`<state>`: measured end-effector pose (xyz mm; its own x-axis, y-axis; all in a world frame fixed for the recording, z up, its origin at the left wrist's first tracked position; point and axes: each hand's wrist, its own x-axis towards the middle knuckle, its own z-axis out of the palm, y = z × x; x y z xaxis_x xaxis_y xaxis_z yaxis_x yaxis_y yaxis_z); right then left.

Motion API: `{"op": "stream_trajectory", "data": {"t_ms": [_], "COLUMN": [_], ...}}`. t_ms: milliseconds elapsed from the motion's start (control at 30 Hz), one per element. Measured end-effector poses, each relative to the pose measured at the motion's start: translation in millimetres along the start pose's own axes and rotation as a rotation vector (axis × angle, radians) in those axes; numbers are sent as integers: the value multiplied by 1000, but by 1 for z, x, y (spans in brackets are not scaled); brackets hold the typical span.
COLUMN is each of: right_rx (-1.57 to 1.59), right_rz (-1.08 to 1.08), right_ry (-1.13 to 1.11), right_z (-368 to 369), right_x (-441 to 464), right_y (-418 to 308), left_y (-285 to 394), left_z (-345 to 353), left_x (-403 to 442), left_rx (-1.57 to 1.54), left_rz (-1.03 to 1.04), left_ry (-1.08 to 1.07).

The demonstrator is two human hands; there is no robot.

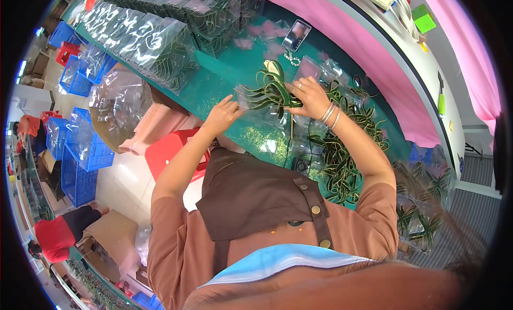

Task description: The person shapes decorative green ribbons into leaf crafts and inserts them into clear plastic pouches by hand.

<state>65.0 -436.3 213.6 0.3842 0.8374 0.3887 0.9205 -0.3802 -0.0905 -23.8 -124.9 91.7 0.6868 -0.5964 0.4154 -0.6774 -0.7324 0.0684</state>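
Over the green table, my right hand [308,98] is closed on a bunch of dark green, gold-edged artificial leaves [275,91]. The leaf tips point toward my left hand. A clear plastic bag [248,98] lies by those tips, and the fingers of my left hand [225,113] are pinched at its edge. Where the bag ends around the leaves is hard to make out. Below my right forearm, a pile of similar loose leaves [342,173] lies on the table.
Rows of bagged leaves [155,40] stand at the table's upper left. A phone [296,35] and a beaded bracelet [291,57] lie at the back. A red stool [173,155] and blue crates [80,173] are at left. Other people are farther off at left.
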Motion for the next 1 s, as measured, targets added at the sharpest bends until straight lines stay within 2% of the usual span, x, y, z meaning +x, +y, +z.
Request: {"op": "stream_trajectory", "data": {"t_ms": [267,367,467,533,567,633,767,867,933,967,1000], "right_rx": [-105,-127,-158,-154,-152,-140,-138,-129,-119,-136,-153], "right_rz": [26,8,24,44,56,62,82,80,86,107,129], "right_ry": [-156,-185,-213,-225,-239,-224,-172,-163,-181,-199,-218], "right_z": [5,10,13,14,15,18,19,24,27,28,29], "right_x": [-6,1,4,3,3,-1,-4,-7,-6,-4,-2], "right_y": [7,2,-5,-5,-4,-4,-6,-5,-8,-11,-14], "left_y": [-1,0,8,20,24,38,36,26,18,11,5], "left_z": [-1,3,4,0,0,-20,-12,-2,4,4,-6], "left_x": [-2,1,1,3,7,31,39,43,51,59,73], "left_rx": [-101,-95,-209,-279,-281,-441,-354,-306,-241,-242,-267], "left_rz": [-10,23,-44,-377,-375,-729,-617,-590,-708,-703,-778], "left_ry": [-43,41,82,124,119,-8,-47,-176,-335,-339,-542]}}
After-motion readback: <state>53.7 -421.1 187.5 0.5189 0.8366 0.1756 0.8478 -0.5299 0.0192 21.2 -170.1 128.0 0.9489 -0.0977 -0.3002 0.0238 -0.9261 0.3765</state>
